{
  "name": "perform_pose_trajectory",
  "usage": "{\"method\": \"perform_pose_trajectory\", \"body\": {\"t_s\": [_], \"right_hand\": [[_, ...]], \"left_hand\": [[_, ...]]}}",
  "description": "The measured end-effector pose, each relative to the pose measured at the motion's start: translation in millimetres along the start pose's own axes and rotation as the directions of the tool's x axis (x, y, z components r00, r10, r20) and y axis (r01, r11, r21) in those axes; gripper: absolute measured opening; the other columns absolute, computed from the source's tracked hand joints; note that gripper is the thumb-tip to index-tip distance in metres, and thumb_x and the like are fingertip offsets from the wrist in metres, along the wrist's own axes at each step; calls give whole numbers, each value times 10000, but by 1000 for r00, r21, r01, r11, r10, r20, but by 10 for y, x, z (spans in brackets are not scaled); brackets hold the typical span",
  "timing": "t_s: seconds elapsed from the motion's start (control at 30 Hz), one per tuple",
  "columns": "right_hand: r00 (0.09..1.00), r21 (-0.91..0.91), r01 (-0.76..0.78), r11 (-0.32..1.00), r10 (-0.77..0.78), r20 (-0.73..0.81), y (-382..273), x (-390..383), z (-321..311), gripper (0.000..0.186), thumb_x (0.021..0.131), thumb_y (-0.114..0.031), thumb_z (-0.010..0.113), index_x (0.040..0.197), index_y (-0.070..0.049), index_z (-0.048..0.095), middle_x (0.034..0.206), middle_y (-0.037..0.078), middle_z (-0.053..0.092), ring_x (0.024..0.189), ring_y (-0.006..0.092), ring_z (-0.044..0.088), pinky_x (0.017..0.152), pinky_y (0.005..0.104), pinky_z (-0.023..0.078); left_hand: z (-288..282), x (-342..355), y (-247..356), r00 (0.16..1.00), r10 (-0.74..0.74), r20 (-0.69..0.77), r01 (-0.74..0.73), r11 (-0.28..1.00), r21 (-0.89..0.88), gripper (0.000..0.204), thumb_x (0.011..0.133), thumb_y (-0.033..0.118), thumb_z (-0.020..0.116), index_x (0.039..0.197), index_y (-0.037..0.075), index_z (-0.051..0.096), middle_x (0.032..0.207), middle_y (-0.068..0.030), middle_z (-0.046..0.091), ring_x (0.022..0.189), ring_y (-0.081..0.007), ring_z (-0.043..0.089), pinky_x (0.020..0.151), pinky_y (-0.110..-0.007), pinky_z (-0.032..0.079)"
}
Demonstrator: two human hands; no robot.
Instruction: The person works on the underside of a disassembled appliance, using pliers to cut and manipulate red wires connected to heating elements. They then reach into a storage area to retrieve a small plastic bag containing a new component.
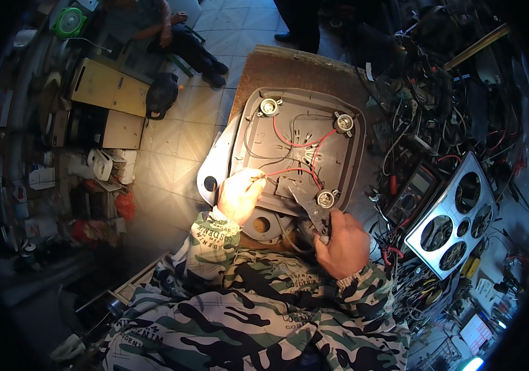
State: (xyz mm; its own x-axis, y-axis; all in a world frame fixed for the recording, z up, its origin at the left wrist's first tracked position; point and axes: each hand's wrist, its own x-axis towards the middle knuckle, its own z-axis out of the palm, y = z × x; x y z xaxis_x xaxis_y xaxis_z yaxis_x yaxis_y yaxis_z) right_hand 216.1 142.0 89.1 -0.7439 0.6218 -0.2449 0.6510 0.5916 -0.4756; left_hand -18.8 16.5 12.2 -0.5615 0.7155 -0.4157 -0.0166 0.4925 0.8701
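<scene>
A shallow grey plastic housing [264, 148] lies open side up, with round metal sockets [344, 123] at three of its corners and red wires [294, 171] running between them. At its near left corner my left hand [239, 196] is closed, thumb and fingertips pinched at the end of a red wire. My right hand [343, 246] is closed around the lower end of a flat grey blade-like piece [314, 213]. That piece slants up and left over the housing's near edge, beside the near right socket [325, 198]. Its exact kind is unclear.
A worn wooden board [277, 68] lies beneath the housing; a pale panel with round holes [220, 164] sticks out at left. On the right are a multimeter [414, 191], a silver plate with round openings [456, 216] and tangled cables. Another person [181, 43] sits beyond.
</scene>
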Motion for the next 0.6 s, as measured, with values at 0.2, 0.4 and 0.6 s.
{"method": "perform_pose_trajectory", "body": {"t_s": [0.2,0.4,0.6], "right_hand": [[999,-35,-45,998,45,7,-260,3,159,425,779,-242,802,1048,43,639,917,228,676,848,401,694,766,484,565],[993,-73,-114,991,114,-3,-387,-83,215,407,774,-249,806,1011,33,633,859,217,676,801,400,700,713,492,570],[971,-84,-222,971,228,74,-526,-138,340,387,813,-277,789,1005,17,627,862,233,691,796,422,712,695,512,570]], "left_hand": [[-29,40,-141,997,39,74,-25,983,-184,206,971,27,669,1155,-65,680,961,-88,725,790,-128,695,731,-245,564],[-95,38,-103,993,71,94,-67,997,-48,176,968,42,683,1123,-38,704,982,-81,731,801,-121,707,741,-236,569],[-85,74,-80,814,569,117,-544,677,496,135,884,29,746,1017,34,723,908,-91,683,806,-263,686,702,-369,552]]}}
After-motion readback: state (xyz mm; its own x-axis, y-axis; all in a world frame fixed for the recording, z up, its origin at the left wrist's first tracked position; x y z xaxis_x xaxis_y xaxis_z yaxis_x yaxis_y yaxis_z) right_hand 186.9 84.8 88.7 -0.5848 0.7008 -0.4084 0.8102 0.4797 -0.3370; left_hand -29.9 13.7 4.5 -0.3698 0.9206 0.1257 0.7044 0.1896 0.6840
